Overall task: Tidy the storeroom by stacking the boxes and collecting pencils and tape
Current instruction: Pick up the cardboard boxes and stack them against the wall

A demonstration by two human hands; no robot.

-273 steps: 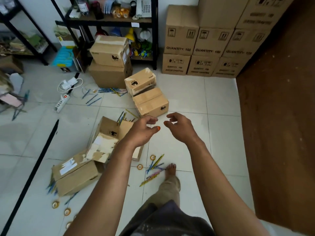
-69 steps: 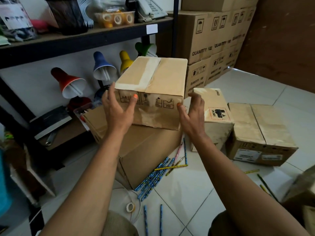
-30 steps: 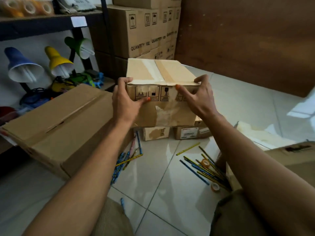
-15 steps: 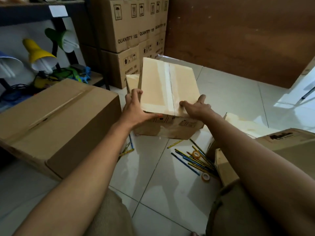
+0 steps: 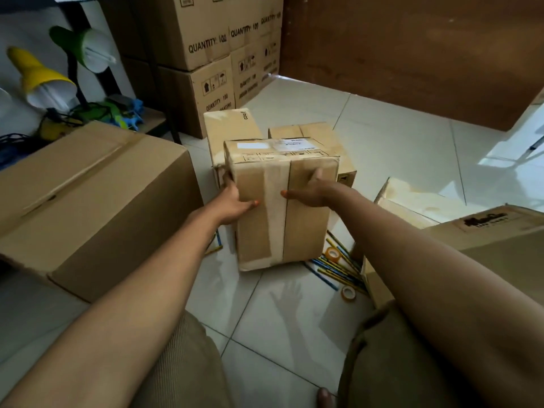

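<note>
The held box [image 5: 282,207] hides part of the pencils [image 5: 332,269] behind it.

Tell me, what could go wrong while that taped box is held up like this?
The taped box is tilted, held by the left hand and right hand at its sides only, so it could slip. Pencils and tape rolls lie just beneath; setting it down there might crush them.
</note>
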